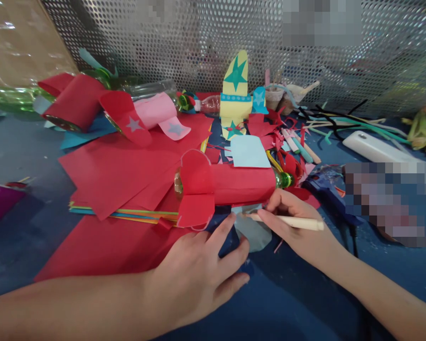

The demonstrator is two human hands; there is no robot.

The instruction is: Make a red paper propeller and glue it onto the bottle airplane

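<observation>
A person is marking a pale blue cutout [255, 235] at the middle of the blue table [287, 298], just in front of a bottle [241, 183] wrapped in red paper. The right hand [300, 239] is pinching a cream pen [294, 221], tip at the cutout's top edge. The left hand [195, 274] is lying spread, fingertips at the cutout's left edge. The work appears to be at the drawing stage. The line seems to call for the thin, rounded paper being held flat and for a short, steady stroke. The bottle is lying on its side, a smooth tube with red fins, its green neck showing. Matte red sheets [117, 175] are fanning out leftward. A yellow fin [236, 94] with a teal star is standing toward the back edge, before a perforated metal screen [199, 38].
</observation>
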